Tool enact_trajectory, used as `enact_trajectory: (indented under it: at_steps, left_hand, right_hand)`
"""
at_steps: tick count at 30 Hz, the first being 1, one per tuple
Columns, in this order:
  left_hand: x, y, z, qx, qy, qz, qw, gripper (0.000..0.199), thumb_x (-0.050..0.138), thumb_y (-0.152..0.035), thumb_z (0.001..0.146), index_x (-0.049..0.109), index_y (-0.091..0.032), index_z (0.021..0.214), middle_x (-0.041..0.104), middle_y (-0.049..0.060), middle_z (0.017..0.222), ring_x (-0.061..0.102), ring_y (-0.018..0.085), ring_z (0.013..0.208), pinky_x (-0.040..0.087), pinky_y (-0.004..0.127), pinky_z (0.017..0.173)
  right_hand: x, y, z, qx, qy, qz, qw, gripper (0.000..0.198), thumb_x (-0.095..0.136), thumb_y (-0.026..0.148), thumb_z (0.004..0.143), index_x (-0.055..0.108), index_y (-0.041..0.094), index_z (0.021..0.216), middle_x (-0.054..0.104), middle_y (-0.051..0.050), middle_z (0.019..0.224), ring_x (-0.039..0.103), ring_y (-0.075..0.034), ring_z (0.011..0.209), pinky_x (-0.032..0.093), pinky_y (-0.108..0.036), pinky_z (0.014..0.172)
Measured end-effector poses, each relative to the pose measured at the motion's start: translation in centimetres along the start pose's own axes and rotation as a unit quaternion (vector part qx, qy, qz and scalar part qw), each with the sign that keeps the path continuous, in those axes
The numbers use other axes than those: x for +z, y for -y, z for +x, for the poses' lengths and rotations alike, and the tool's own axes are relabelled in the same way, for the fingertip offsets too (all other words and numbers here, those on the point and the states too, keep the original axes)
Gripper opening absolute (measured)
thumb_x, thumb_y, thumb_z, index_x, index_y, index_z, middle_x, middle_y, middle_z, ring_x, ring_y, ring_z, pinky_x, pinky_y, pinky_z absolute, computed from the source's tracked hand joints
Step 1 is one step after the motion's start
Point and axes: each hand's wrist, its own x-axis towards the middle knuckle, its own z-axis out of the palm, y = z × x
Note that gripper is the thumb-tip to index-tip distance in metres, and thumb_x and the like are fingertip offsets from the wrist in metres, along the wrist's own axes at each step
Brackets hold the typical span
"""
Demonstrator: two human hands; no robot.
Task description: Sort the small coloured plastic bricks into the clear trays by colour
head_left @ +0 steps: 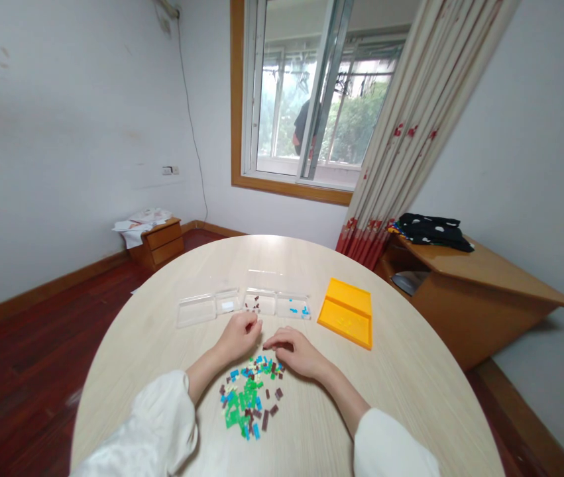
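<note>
My left hand (240, 334) is closed, fingers curled, just in front of a clear plastic box (268, 306) with several small brown bricks in it. Whatever it may hold is hidden. To its right, my right hand (297, 350) reaches low over the table, thumb and fingers apart. A small brown brick (264, 346) lies at its index fingertip. Below both hands spreads a loose pile of tiny building bricks (248, 395) in green, blue, brown and pale yellow.
Blue bricks (305, 311) lie in the clear compartment at right. More clear boxes (196, 310) stand at left. An orange case (345, 313), opened flat, holds a few yellow bricks. All rest on a round wooden table (401, 411). Behind are a curtain (411, 126) and a window.
</note>
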Motion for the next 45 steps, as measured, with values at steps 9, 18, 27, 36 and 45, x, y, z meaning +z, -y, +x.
enact_trajectory:
  at_steps: [9, 18, 27, 36, 45]
  left_hand:
    - [-0.6, -0.4, 0.0, -0.008, 0.015, -0.072, 0.997, 0.017, 0.038, -0.020, 0.076, 0.053, -0.017, 0.068, 0.052, 0.000, 0.062, 0.047, 0.014, 0.062, 0.038, 0.025, 0.061]
    - [-0.4, 0.1, 0.1, -0.031, 0.001, -0.101, 0.994, 0.015, 0.035, -0.018, 0.072, 0.050, -0.018, 0.070, 0.045, -0.004, 0.052, 0.045, 0.013, 0.053, 0.037, 0.025, 0.059]
    - [-1.0, -1.0, -0.4, 0.012, 0.093, -0.186, 0.978, 0.007, 0.035, -0.016, 0.068, 0.041, -0.020, 0.069, 0.062, 0.000, 0.056, 0.059, 0.016, 0.061, 0.043, 0.030, 0.073]
    - [-0.8, -0.9, -0.5, 0.031, 0.122, -0.140, 0.982, 0.011, 0.035, -0.015, 0.065, 0.044, -0.021, 0.068, 0.067, 0.001, 0.059, 0.060, 0.018, 0.065, 0.043, 0.032, 0.077]
    - [-1.0, -1.1, -0.4, 0.054, 0.124, -0.056, 0.989, 0.013, 0.034, -0.013, 0.063, 0.045, -0.020, 0.064, 0.063, 0.001, 0.060, 0.054, 0.018, 0.068, 0.038, 0.033, 0.078]
  right_hand:
    - [0.1, 0.0, 0.0, 0.024, -0.035, 0.011, 0.999, 0.029, 0.046, 0.003, 0.070, 0.070, 0.019, 0.076, 0.065, -0.002, 0.075, 0.056, -0.014, 0.076, 0.043, -0.027, 0.075]
    - [0.4, -0.4, 0.0, 0.004, -0.022, -0.055, 0.998, 0.039, 0.047, 0.000, 0.067, 0.071, 0.019, 0.091, 0.062, -0.001, 0.073, 0.052, -0.014, 0.075, 0.040, -0.027, 0.076]
    - [0.5, -0.3, -0.1, 0.023, -0.058, -0.014, 0.998, 0.033, 0.045, 0.006, 0.074, 0.069, 0.018, 0.093, 0.066, -0.004, 0.084, 0.056, -0.015, 0.079, 0.044, -0.029, 0.077]
    - [0.4, -0.2, -0.1, 0.031, -0.061, -0.011, 0.998, 0.030, 0.046, 0.006, 0.073, 0.069, 0.018, 0.088, 0.067, -0.003, 0.082, 0.057, -0.015, 0.077, 0.044, -0.029, 0.075]
    - [0.5, 0.0, 0.0, 0.036, -0.061, -0.006, 0.997, 0.027, 0.047, 0.007, 0.074, 0.069, 0.017, 0.086, 0.068, -0.005, 0.084, 0.059, -0.016, 0.079, 0.045, -0.029, 0.076]
